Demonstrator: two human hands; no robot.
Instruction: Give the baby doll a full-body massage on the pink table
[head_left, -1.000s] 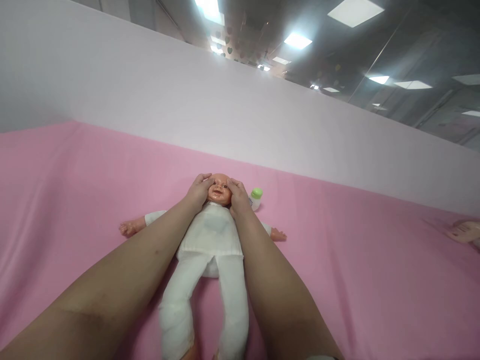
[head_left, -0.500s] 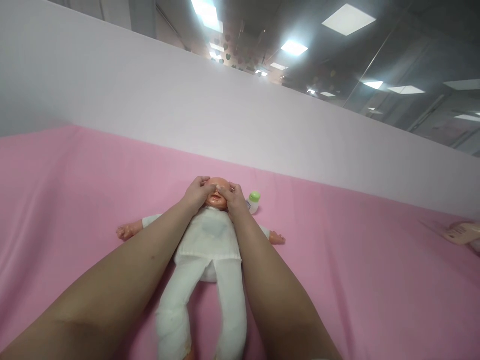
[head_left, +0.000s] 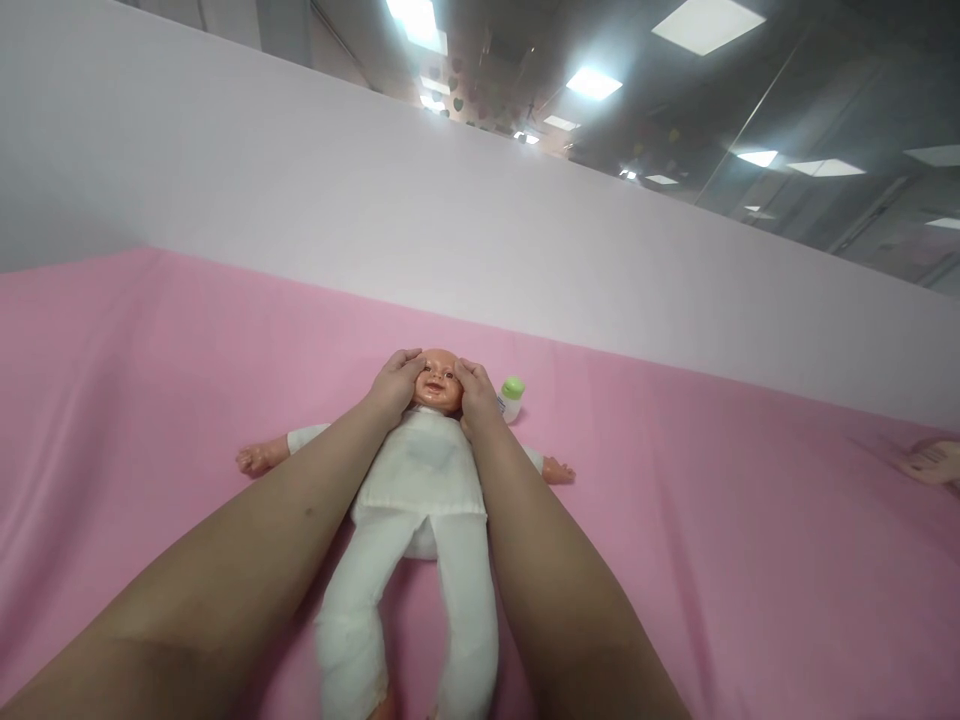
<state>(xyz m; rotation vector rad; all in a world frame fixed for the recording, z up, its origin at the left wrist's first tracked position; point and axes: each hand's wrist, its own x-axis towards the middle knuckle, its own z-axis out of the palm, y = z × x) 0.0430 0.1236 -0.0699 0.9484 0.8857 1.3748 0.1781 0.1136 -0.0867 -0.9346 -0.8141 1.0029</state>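
A baby doll (head_left: 421, 470) in white cloth lies on its back, its smiling face uncovered and its arms spread to both sides. My left hand (head_left: 397, 388) cups the left side of the doll's head, with the thumb by the cheek and temple. Against the other side of the head, my right hand (head_left: 478, 392) is curved round it, thumb near the eye. Both palms and some fingers are hidden behind the head and wrists. Just right of my right hand stands a small white bottle (head_left: 512, 405) with a green cap.
A pink sheet (head_left: 750, 520) with soft folds covers the surface under the doll. Behind it runs a low white wall (head_left: 450, 220), with glass and ceiling lights beyond. A beige object (head_left: 936, 462), blurred and cut off, lies at the right edge.
My thumbs have moved apart from the middle of the doll's face, over the eyes and nose, out to its sides. The eyes now show. The view has shifted slightly.
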